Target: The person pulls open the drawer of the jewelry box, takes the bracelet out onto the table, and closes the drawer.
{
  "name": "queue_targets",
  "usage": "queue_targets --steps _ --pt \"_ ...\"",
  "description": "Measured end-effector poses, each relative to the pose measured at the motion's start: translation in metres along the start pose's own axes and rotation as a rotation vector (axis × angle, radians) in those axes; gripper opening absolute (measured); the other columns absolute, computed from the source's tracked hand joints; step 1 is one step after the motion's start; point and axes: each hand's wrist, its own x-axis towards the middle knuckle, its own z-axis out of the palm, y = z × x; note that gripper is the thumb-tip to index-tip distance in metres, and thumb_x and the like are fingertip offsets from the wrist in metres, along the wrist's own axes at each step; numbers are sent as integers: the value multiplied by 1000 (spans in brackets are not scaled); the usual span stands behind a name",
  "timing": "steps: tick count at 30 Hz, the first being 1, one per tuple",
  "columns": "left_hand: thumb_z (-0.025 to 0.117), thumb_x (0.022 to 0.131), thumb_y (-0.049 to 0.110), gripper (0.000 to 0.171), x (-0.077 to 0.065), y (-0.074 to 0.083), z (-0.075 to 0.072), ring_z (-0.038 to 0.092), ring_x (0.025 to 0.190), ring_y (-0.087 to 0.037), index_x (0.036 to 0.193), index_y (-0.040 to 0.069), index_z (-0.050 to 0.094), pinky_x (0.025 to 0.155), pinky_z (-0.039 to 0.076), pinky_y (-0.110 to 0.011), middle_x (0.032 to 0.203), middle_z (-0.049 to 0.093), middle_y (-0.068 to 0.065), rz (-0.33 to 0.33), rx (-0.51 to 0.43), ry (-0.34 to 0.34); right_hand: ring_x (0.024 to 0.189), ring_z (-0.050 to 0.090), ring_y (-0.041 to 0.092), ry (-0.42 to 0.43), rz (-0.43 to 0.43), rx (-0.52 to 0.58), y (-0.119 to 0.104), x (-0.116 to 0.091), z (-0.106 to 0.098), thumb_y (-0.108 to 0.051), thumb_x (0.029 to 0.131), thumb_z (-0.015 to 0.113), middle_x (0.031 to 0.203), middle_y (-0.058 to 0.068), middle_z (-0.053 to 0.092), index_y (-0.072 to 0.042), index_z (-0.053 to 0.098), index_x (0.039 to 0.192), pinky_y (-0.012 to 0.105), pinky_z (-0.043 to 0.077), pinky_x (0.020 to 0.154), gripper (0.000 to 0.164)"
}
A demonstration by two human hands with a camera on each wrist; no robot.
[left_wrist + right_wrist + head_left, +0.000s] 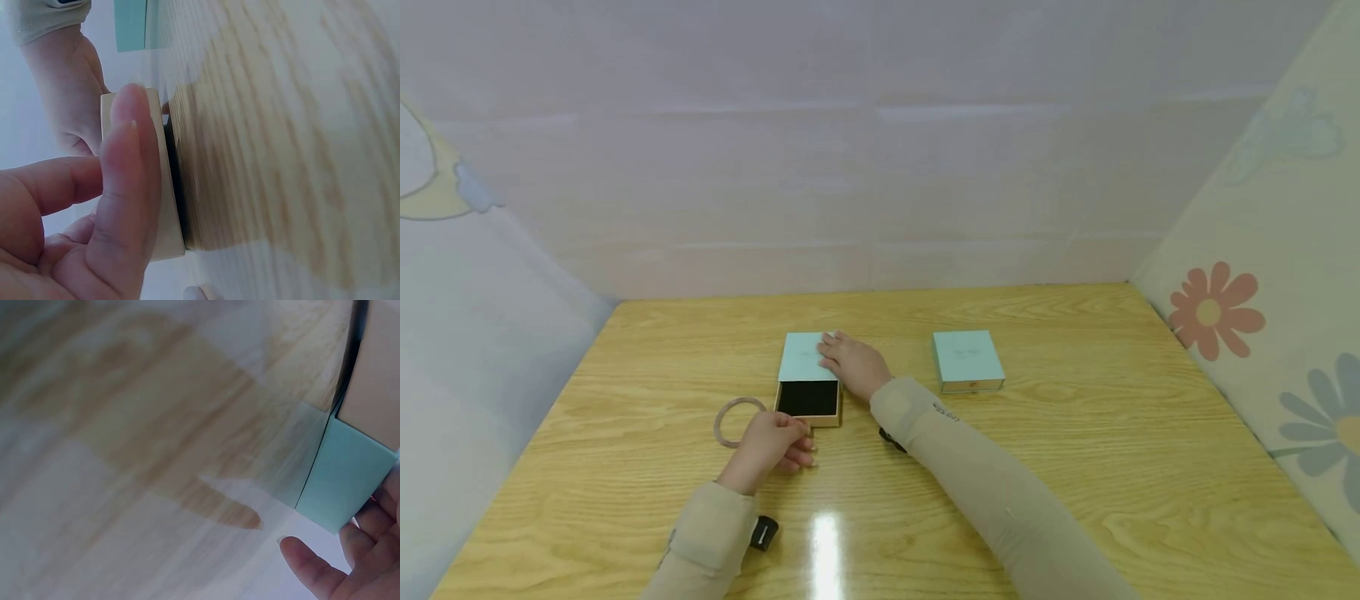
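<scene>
A mint-green drawer box [802,354] lies on the table with its tan drawer [827,422] pulled partway out, showing a black lining. At the drawer's front my left hand [770,446] pinches with thumb and fingers; the spot between the tips is hidden. In the left wrist view, those fingers [128,181] cover much of the drawer front [164,231]. My right hand [856,365] rests its extended fingers on the sleeve's top right side. The right wrist view has the thumb [309,565] apart from the green sleeve [344,472]. Beside the left hand lies a pale mauve bangle [718,422].
A second mint-green box [968,358], its drawer pushed in, sits to the right on the wood-grain table [1075,458]. Pale cloth walls stand behind and on both sides. Small black devices [763,533] show at both wrists.
</scene>
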Motion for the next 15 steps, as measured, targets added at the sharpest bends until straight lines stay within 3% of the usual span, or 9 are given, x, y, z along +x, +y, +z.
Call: queue_targets --steps 15 --pt "49 99 1 20 4 -2 1 67 60 -17 102 -14 61 52 54 -25 79 67 -14 8 -9 -6 142 30 22 -4 -4 -4 0 0 0 -29 103 46 152 4 37 -12 48 143 36 31 112 43"
